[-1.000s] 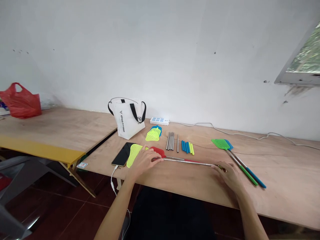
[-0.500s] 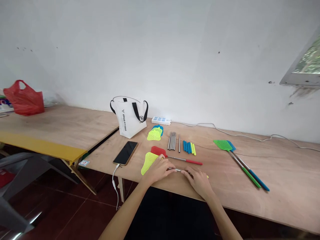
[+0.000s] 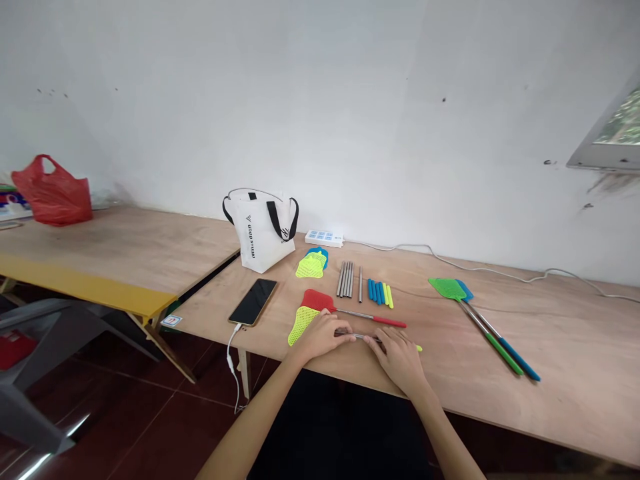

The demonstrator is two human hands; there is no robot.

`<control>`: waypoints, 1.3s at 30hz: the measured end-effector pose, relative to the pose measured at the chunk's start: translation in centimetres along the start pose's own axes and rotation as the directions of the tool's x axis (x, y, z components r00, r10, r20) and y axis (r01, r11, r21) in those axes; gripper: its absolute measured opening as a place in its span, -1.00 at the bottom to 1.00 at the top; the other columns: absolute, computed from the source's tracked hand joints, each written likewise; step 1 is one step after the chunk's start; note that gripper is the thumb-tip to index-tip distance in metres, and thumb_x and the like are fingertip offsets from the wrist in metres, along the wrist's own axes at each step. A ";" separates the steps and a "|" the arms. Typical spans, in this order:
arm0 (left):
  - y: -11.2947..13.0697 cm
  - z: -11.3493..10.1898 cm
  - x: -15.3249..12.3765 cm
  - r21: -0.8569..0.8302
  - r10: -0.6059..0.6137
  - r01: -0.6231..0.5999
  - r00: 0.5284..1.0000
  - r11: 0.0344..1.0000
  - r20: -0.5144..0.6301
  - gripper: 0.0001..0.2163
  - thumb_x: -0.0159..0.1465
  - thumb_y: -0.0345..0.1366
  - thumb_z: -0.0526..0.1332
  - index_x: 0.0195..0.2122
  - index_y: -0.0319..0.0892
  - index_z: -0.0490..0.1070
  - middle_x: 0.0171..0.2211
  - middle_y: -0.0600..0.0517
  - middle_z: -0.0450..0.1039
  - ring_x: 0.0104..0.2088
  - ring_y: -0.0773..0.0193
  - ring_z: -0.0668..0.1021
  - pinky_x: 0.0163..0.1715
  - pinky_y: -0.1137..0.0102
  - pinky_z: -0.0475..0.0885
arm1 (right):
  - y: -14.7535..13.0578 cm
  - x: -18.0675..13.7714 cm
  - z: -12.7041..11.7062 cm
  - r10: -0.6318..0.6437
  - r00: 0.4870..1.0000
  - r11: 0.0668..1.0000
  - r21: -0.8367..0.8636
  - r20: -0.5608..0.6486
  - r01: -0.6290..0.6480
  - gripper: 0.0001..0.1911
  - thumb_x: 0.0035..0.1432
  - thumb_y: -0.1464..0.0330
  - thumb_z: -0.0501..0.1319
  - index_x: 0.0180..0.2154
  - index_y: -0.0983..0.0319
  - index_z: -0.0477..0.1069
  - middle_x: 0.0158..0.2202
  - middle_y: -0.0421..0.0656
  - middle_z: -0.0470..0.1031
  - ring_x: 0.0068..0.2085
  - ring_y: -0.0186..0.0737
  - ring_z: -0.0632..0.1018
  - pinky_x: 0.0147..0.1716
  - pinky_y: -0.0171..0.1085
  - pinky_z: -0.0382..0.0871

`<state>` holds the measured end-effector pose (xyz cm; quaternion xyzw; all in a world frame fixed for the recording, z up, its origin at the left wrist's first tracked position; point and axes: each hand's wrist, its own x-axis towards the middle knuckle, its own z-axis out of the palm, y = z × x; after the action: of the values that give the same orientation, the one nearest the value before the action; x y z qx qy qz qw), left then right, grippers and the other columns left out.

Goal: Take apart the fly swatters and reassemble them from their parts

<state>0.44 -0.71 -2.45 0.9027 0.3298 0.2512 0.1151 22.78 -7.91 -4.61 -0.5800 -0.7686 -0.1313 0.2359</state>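
A yellow fly swatter (image 3: 302,327) lies near the table's front edge, its perforated head to the left. My left hand (image 3: 326,335) is closed around its metal rod close to the head. Farther right, my right hand (image 3: 397,353) grips the same swatter, covering most of its handle; only the yellow tip shows past the fingers. A short stretch of rod is visible between the two hands. Just beyond lies a red fly swatter (image 3: 318,299), its head touching or overlapped by the yellow one.
Metal tubes (image 3: 345,280), blue and yellow handle grips (image 3: 379,293) and loose swatter heads (image 3: 310,266) lie farther back. Green (image 3: 447,288) and blue (image 3: 520,360) swatters are at right. A phone (image 3: 253,302), white bag (image 3: 265,233) and power strip (image 3: 324,238) stand left and behind.
Both hands and the yellow fly swatter have shifted slightly right and away from me, bringing its head against the red one. The camera view has also moved a little.
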 end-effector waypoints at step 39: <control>-1.0 0.0 -0.1 0.161 -0.046 0.063 0.993 0.985 -0.108 -0.83 0.45 -0.27 0.19 -0.17 -0.06 0.60 -0.23 0.05 0.57 -0.14 0.20 0.52 -0.06 0.21 0.22 | 1.4 0.5 -0.4 0.522 0.822 0.828 0.364 -0.225 -0.426 -0.38 0.39 -0.14 -0.17 -0.22 0.15 0.44 -0.18 -0.05 0.62 -0.15 0.01 0.45 -0.13 -0.09 0.16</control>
<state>-0.20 -0.01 -2.93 0.8854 0.3796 0.2665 0.0299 24.12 -7.24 -4.09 -0.6836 -0.5607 -0.0412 0.4654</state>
